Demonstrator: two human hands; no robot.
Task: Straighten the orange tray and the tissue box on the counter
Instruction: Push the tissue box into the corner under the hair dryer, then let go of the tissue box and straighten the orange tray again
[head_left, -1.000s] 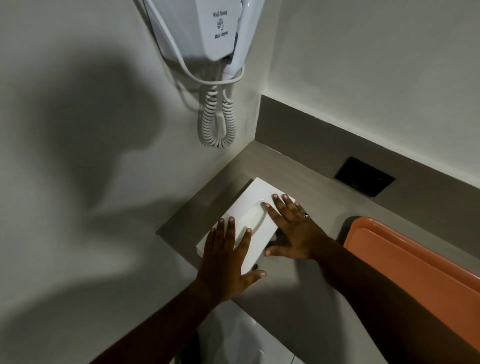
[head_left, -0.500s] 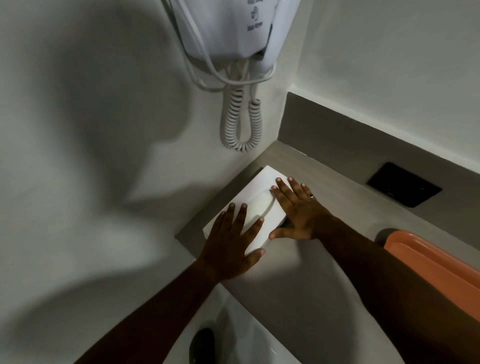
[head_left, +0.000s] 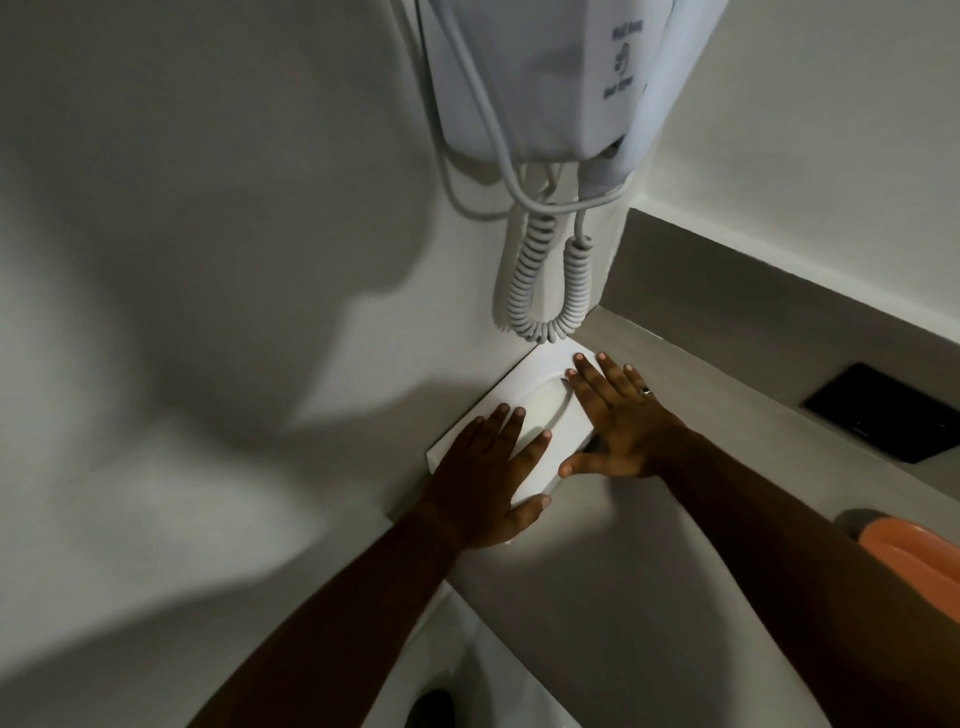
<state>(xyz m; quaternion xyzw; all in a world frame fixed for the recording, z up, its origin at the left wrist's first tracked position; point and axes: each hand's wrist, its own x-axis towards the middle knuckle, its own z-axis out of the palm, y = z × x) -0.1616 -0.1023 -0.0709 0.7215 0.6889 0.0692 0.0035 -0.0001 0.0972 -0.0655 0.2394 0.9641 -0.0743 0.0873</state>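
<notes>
A white tissue box (head_left: 540, 410) lies flat on the grey counter (head_left: 597, 545), its long side against the left wall, near the corner. My left hand (head_left: 488, 478) rests palm-down on the box's near end, fingers spread, thumb at the near corner. My right hand (head_left: 613, 421), with a ring on one finger, presses flat on the box's right side, fingers pointing to the far end. Only a corner of the orange tray (head_left: 914, 556) shows at the right edge, behind my right forearm.
A wall-hung white hair dryer (head_left: 566, 78) hangs above the box, its coiled cord (head_left: 545, 291) dangling to just over the box's far end. A black socket plate (head_left: 883, 410) sits in the grey backsplash at right. A white basin edge (head_left: 498, 675) lies below the counter.
Both hands have slid the tissue box towards the corner until its side lies along the left wall. The view has shifted left, so less of the orange tray shows.
</notes>
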